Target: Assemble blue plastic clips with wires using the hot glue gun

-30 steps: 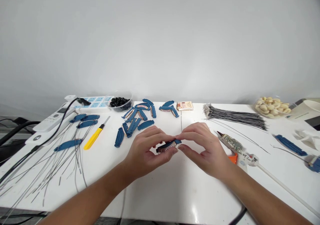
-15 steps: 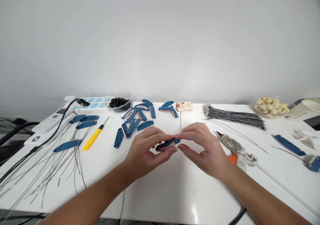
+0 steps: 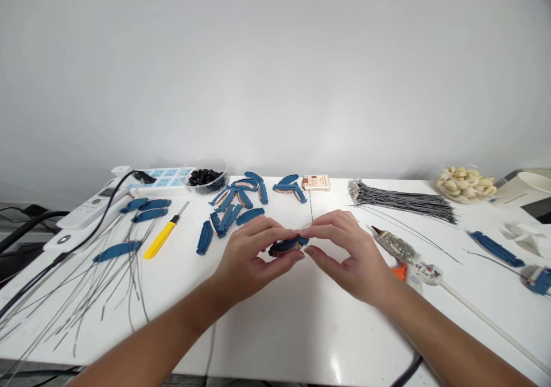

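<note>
A small curved blue piece, with a pale lettered edge facing me, is pinched between the thumb and fingers of my left hand. My right hand has its fingertips on the right end of the same piece, thumb just below. Fingers cover part of it. Behind my hands lies a loose heap of similar blue pieces, some showing lettered bands. A smaller cluster of them sits farther back.
Left are a yellow-handled screwdriver, wired blue pieces, a power strip and a bowl of black bits. Right are a hot glue gun, a black wire bundle and a bowl of pistachios. A small box stands behind.
The blue piece has tilted slightly in my fingers, so its lettered edge shows less clearly. Both hands stay in nearly the same place.
</note>
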A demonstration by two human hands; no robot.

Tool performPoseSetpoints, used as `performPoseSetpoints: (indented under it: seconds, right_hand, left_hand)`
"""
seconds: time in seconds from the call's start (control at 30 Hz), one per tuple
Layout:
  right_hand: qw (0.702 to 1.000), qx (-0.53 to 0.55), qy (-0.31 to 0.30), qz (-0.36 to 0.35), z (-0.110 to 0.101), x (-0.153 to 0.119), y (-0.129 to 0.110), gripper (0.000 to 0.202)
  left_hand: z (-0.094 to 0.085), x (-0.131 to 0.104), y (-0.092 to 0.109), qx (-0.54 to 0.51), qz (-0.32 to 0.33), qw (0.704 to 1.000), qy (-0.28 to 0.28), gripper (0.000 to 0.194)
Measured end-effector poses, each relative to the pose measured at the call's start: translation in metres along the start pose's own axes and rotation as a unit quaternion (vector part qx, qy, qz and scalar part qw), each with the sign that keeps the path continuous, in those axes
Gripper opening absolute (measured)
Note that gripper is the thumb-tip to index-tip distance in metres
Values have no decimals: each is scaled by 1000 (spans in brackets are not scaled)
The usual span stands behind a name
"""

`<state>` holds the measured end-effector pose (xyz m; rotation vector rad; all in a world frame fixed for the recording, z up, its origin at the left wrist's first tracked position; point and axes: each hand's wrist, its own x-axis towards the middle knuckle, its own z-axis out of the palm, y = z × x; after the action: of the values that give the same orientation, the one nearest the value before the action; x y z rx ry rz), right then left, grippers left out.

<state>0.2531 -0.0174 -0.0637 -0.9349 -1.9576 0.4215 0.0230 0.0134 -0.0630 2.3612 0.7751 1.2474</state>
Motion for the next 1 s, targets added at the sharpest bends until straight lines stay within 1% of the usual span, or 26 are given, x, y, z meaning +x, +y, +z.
performPoseSetpoints:
  seconds: [0.13,0.43,0.6,0.67,0.83,0.93,1.0]
  right_hand:
    - [1000,8,-13,7,-1,0,1,35]
    - [1000,-3,-12,14,-1,-1,-1,34]
    - [1000,-9,-8,19,-1,-1,-1,32]
    - [1000,6,-20,21,-1,-1,-2,34]
    - [999,33,-42,9,-4,-2,-5,35]
    - [998,41,-40,31,-6,-4,-3,33]
    - [998,40,-23,49,-6,-5,-1,30]
  left_hand:
    - [0,0,2,-1,-5,1000,2,25]
    - [1,1,1,-3,-7,1000,4,27]
    - [2,-1,0,-3,-17,1000,-10,27]
    - [2,-2,1,5,-9,1000,-18,26]
    - [1,-2,3,6,39,999,-33,26]
    - [-1,0,1,7,37,999,-29,26]
    - [-4,3,-2,29,32,999,-14,23]
